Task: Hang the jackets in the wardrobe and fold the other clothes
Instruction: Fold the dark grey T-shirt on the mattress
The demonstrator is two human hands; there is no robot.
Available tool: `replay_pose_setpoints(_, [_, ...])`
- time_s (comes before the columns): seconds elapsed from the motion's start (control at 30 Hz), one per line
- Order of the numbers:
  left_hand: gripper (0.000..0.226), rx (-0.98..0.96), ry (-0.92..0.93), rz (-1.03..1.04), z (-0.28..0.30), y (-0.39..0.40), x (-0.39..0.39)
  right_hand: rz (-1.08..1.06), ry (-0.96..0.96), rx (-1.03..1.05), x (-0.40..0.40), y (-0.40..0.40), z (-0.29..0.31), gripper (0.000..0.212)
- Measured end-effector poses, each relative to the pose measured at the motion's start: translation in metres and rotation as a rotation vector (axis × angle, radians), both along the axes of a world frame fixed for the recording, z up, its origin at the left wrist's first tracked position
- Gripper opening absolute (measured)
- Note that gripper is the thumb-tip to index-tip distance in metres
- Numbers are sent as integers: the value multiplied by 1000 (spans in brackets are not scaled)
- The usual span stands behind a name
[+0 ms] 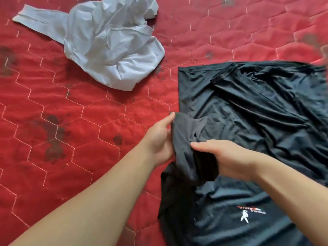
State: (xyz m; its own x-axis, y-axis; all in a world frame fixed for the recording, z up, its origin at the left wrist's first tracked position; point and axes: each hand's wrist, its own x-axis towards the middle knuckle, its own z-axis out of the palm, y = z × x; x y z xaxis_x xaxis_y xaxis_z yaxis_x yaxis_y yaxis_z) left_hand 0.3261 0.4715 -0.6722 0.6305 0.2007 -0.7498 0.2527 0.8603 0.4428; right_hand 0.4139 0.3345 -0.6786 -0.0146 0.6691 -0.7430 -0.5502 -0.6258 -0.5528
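Note:
A black T-shirt (pixel 257 107) with a small white and red logo lies spread and wrinkled on the right side of a red quilted bedspread (pixel 71 121). Its left sleeve is bunched up and lifted between my hands. My left hand (pixel 159 139) grips the sleeve's outer edge, thumb on top. My right hand (pixel 221 155) holds the sleeve from the other side, fingers curled under the fabric. A crumpled white shirt (pixel 110 45) lies at the upper left, apart from both hands.
The red bedspread has hexagon stitching and several dark stains. Bare bedspread lies to the left of the black shirt and below the white shirt.

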Motion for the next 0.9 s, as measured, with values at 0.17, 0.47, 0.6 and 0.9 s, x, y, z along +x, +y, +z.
replay_pose_setpoints(0.17, [23,240,-144,-62,4,-25,21,231,-210,71,12,-39,1,71])
replay_pose_setpoints(0.47, [31,281,-419,-317,37,-44,68,-418,170,333,68,-73,20,72])
replay_pose_setpoints(0.6, [42,277,-410,-415,46,-49,99,-580,-121,319,114,-81,52,26])
replay_pose_setpoints(0.9, [18,704,22,-1124,12,-50,145,-598,-542,105,217,-93,51,23])
